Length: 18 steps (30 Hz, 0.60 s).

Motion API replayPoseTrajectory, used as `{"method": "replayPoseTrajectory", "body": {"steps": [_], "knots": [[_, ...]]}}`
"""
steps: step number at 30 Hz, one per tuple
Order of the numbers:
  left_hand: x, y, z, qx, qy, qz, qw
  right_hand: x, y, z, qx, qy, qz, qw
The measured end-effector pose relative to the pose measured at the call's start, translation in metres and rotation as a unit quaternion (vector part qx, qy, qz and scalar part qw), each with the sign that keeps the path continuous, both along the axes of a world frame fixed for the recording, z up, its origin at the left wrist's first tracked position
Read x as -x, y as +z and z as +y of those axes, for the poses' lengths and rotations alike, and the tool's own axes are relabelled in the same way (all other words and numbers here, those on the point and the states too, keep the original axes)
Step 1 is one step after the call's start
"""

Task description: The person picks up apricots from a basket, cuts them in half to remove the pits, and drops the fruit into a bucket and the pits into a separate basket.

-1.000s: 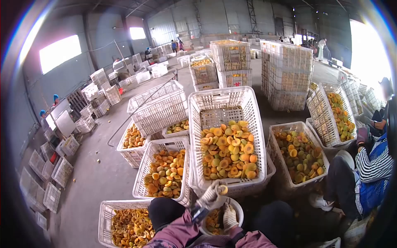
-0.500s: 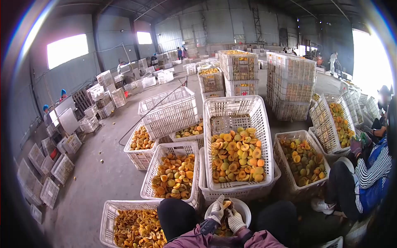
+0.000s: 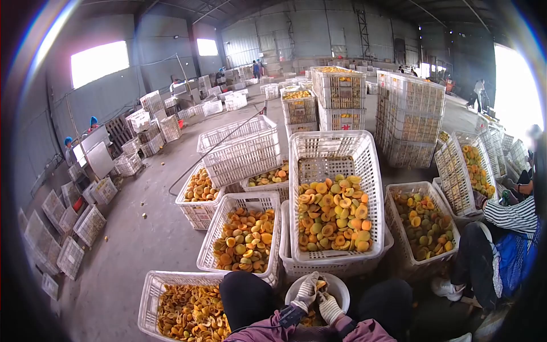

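Note:
My left hand [image 3: 306, 292], in a striped white glove, is closed on an apricot piece [image 3: 322, 283] over a white bucket [image 3: 344, 294]. My right hand [image 3: 329, 308], gloved alike, meets it there with fingers closed on the same fruit. Any small tool between the fingers is hidden. The bucket sits between my knees. Just beyond it, a tilted white crate [image 3: 293, 196] holds many halved apricots [image 3: 333, 214]. At my left knee, another crate [image 3: 146, 302] is filled with flattened, opened apricot pieces [image 3: 191, 310].
More apricot crates stand at left [image 3: 203, 257] and right [image 3: 453, 251]. An empty-looking crate [image 3: 242, 151] rests on others, a thin rod [image 3: 222, 139] across it. Tall crate stacks [image 3: 410, 119] rise behind. A co-worker in a striped sleeve [image 3: 510, 214] sits close on my right.
The view has shifted slightly, so the scene sits further right. My hands stay together over the bucket with the fruit. The co-worker's arm has reached toward the tilted crate on the right.

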<state>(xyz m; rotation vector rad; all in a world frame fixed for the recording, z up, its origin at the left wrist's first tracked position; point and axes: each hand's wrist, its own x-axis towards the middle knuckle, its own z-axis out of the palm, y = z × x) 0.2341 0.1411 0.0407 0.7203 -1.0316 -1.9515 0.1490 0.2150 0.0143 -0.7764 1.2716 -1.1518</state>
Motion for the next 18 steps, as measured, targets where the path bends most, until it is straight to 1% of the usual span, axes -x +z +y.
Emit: {"method": "replayPoseTrajectory", "body": {"steps": [1,2,3,4,5,6,7,8,9,10,11,12,13,14,15,16,17,18], "knots": [[0.001,-0.007,0.0,0.0,0.0,-0.002,1.0,-0.006,-0.007,-0.003,0.06,-0.056,-0.073,0.994],[0.002,-0.017,-0.002,0.119,0.038,-0.093,0.988,-0.005,-0.012,-0.003,0.09,-0.085,-0.109,0.986],[0.003,-0.023,-0.002,0.235,0.076,-0.18,0.952,-0.005,-0.007,-0.003,0.121,-0.112,-0.145,0.976],[-0.001,0.051,0.023,0.146,0.091,-0.123,0.977,0.0,0.032,0.006,-0.024,-0.037,-0.112,0.993],[-0.009,0.037,0.013,0.144,0.091,-0.123,0.978,0.005,0.06,0.015,-0.169,0.039,-0.075,0.982],[-0.017,0.008,-0.003,0.237,-0.002,-0.118,0.964,-0.002,0.072,0.018,-0.178,0.032,-0.082,0.98],[-0.02,-0.015,-0.013,0.324,-0.094,-0.11,0.935,0.0,0.082,0.02,-0.181,0.035,-0.082,0.98],[-0.021,-0.027,-0.013,0.262,-0.106,-0.066,0.957,0.001,0.091,0.022,-0.2,0.065,-0.125,0.97],[-0.022,-0.018,-0.012,0.258,-0.1,-0.067,0.959,0.003,0.094,0.024,-0.22,0.095,-0.167,0.956],[-0.022,0.006,-0.016,0.152,-0.176,0.007,0.973,0.008,0.08,0.023,-0.172,0.157,-0.276,0.933],[-0.021,0.033,-0.018,0.043,-0.247,0.082,0.965,0.008,0.08,0.024,-0.177,0.159,-0.278,0.931],[-0.02,0.059,-0.015,-0.095,-0.089,-0.003,0.992,0.007,0.083,0.023,-0.142,0.17,-0.318,0.922],[-0.017,0.07,-0.022,-0.062,0.0,-0.028,0.998,0.004,0.085,0.021,-0.106,0.179,-0.358,0.91],[-0.019,0.083,-0.031,0.107,0.112,-0.122,0.98,-0.008,0.083,0.018,-0.092,0.056,-0.233,0.966],[-0.019,0.103,-0.034,0.284,0.23,-0.323,0.873,-0.009,0.08,0.013,-0.103,0.048,-0.241,0.964],[-0.018,0.123,-0.039,0.229,0.277,-0.34,0.869,-0.007,0.076,0.01,-0.183,0.012,-0.222,0.958],[-0.013,0.133,-0.053,0.042,0.356,0.026,0.933,-0.007,0.068,0.012,-0.264,-0.023,-0.205,0.942],[-0.01,0.135,-0.063,-0.156,0.384,0.386,0.824,-0.006,0.061,0.014,-0.275,-0.037,-0.217,0.936]]}}
